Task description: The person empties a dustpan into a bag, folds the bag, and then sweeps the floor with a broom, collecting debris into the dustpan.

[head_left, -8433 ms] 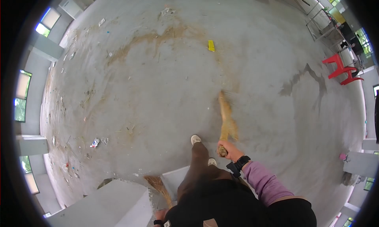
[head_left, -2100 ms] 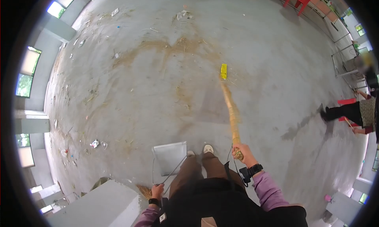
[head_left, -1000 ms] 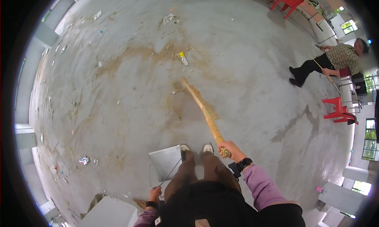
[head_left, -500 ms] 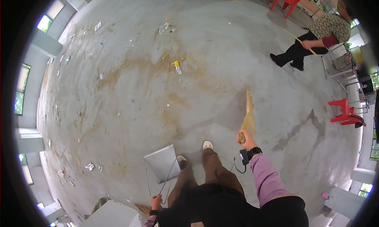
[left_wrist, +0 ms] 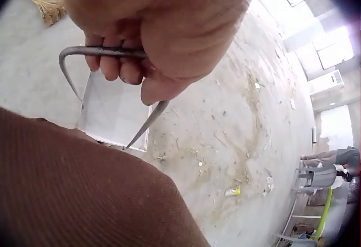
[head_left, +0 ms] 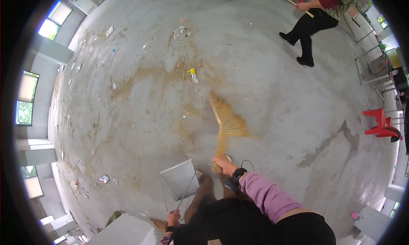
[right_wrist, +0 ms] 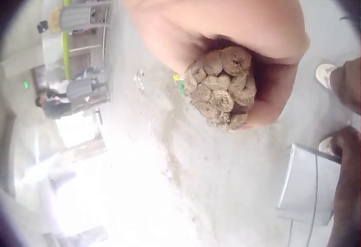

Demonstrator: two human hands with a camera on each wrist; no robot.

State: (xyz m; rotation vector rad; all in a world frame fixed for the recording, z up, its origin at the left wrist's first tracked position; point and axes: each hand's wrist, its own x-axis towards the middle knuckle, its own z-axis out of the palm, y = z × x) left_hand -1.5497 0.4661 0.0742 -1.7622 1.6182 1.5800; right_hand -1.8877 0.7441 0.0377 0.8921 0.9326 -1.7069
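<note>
The right hand (head_left: pixel 223 163) grips the thick bundled handle of a straw broom (head_left: pixel 228 123), whose blurred head fans over the floor ahead of the feet. In the right wrist view, that hand (right_wrist: pixel 242 27) curls round the handle's cut stalk ends (right_wrist: pixel 220 89). Down at the left leg, the left hand (head_left: pixel 173 218) holds the wire handle of a metal dustpan (head_left: pixel 180 179); in the left wrist view its fingers (left_wrist: pixel 121 61) hook round the grey bar, with the pan (left_wrist: pixel 113 109) beyond. A yellow and white wrapper (head_left: pixel 193 75) lies beyond the broom among brown dust and straw.
Another person (head_left: pixel 315 25) with a stick stands at the upper right. Red stools (head_left: pixel 379 123) and metal tables are along the right. Litter (head_left: pixel 104 178) is scattered at left. A pale block (head_left: pixel 128 231) and a second broom (head_left: pixel 159 223) are at lower left, near the left hand.
Since half a second ago, the right hand and broom have swung left across the front of the body. The other person has moved toward the top of the head view. The left hand still holds the dustpan.
</note>
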